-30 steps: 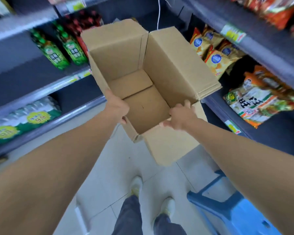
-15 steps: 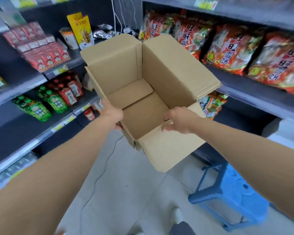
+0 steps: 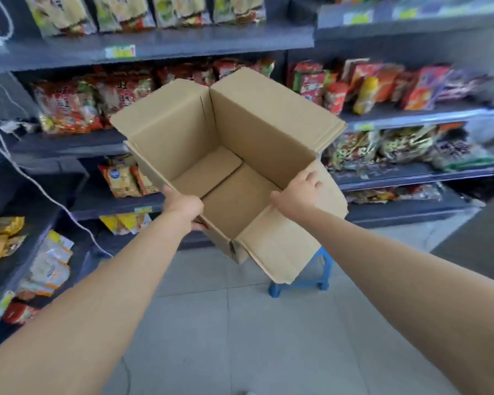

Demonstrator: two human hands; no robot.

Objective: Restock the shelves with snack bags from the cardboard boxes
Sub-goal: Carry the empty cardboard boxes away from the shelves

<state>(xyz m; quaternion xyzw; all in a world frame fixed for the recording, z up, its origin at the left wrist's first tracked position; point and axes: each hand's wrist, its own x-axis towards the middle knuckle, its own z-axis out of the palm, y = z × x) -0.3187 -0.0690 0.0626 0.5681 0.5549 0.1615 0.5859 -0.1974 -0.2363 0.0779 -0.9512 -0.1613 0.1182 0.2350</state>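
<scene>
I hold an open cardboard box [image 3: 257,132] in the air at chest height, tilted towards me, with nothing inside it. My left hand [image 3: 183,205] grips its near left rim. My right hand [image 3: 297,192] grips the near right rim, above a flap that hangs down. Behind the box the dark shelves [image 3: 160,45] carry red and orange snack bags [image 3: 66,105] at the left and more red bags [image 3: 368,86] at the right. Yellow bags [image 3: 120,178] stand on a lower shelf.
A blue plastic stool [image 3: 303,283] stands on the grey tiled floor below the box. A white cable [image 3: 40,192] runs down across the left shelving. More snack packets [image 3: 46,266] lie on low shelves at the far left. A dark surface edge juts in at the right.
The view has swung right along the aisle with the box carried in both hands. The drink bottle shelves have left the view and the snack shelves now face me. Both grips are unchanged.
</scene>
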